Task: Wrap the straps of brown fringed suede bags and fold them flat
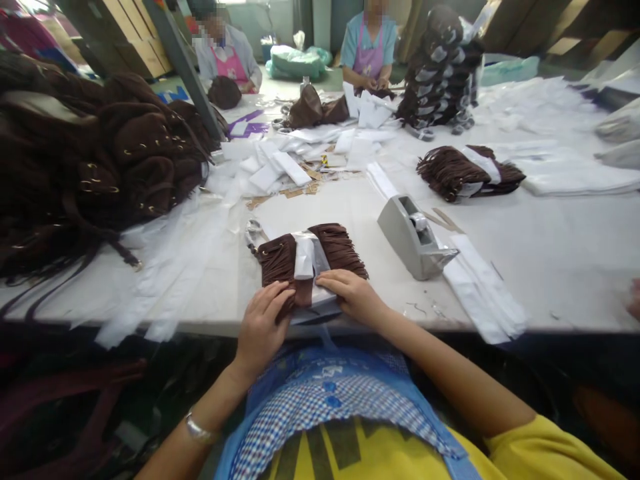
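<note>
A dark brown fringed bag (337,248) lies on the table's near edge right in front of me. A white strip (305,257) and clear plastic go round its middle. My left hand (264,319) grips the bag's near left side, fingers bent over the edge and thumb hidden. My right hand (353,293) holds the near right side, its fingers across the plastic and onto the fringe. A wrapped ring or clasp (253,230) sticks out at the bag's far left corner.
A grey tape dispenser (413,237) stands right of the bag, beside white strips (483,290). Another fringed bag (467,175) lies behind it. Brown bags (135,143) are heaped at left; wrapped ones (440,73) are stacked at back. Two people in pink aprons work across the table.
</note>
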`<state>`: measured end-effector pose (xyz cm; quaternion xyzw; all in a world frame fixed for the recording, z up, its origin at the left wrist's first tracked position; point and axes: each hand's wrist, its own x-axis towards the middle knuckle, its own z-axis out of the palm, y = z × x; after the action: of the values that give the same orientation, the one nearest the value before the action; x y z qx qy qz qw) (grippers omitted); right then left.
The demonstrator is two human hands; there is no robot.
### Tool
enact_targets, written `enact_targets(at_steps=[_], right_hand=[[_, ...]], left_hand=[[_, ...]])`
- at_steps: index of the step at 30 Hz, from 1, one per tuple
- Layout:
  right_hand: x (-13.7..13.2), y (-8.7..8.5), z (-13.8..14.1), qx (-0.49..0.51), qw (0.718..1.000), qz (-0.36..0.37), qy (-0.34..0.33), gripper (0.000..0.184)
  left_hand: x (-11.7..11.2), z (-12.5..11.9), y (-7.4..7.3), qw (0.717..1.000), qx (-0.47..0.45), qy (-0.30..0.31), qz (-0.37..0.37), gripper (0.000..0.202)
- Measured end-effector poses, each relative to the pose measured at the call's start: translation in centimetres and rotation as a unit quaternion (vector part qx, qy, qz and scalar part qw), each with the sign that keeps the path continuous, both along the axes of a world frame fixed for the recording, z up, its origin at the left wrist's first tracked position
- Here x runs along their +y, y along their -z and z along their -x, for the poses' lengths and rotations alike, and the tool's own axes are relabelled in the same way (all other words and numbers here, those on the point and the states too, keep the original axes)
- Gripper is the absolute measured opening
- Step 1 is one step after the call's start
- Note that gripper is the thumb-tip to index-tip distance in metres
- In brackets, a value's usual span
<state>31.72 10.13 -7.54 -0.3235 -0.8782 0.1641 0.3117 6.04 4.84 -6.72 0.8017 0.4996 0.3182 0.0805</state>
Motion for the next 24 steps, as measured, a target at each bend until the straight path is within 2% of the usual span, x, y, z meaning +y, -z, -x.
enact_targets(at_steps=[3, 6, 8, 11, 13, 15, 19, 22, 24], right_hand=[[0.5, 0.1, -0.2, -0.007, 0.999, 0.021, -0.027, 0.065], [0.9, 0.3, -0.4, 0.003, 0.998, 0.05, -0.043, 0.065], [0.9, 0.5, -0.3, 0.005, 0.998, 0.054, -0.04, 0.064], [0.6, 0.5, -0.2, 0.011, 0.998, 0.047, -0.03, 0.063], [0.2, 0.2, 0.0, 0.017, 0.998, 0.041, -0.034, 0.06], [-0.1, -0.3, 0.0, 0.024, 0.998, 0.041, -0.04, 0.052], [-0.4, -1.4, 0.0, 0.062, 0.992, 0.094, -0.05, 0.03], [-0.3, -1.5, -0.1, 0.1, 0.982, 0.157, -0.044, 0.036], [-0.1, -1.3, -0.1, 0.122, 0.97, 0.21, -0.012, 0.045]], left_hand=[[0.6, 1.8, 1.0, 0.999, -0.028, -0.02, 0.034, 0.037], [1.6, 3.3, 1.1, 0.998, -0.01, -0.04, 0.051, 0.041], [1.8, 4.0, 0.5, 0.996, 0.016, -0.036, 0.076, 0.042], [0.9, 3.8, -1.5, 0.996, 0.001, -0.015, 0.084, 0.044], [0.1, 3.0, -2.8, 0.998, -0.028, 0.027, 0.055, 0.043], [-0.1, 1.9, -3.4, 0.996, -0.014, 0.092, 0.011, 0.04], [1.5, 1.1, -2.3, 0.975, 0.07, 0.196, -0.083, 0.03], [3.0, 2.8, -1.0, 0.969, 0.037, 0.225, -0.094, 0.02], [3.3, 4.8, -0.7, 0.97, 0.032, 0.225, -0.092, 0.015]])
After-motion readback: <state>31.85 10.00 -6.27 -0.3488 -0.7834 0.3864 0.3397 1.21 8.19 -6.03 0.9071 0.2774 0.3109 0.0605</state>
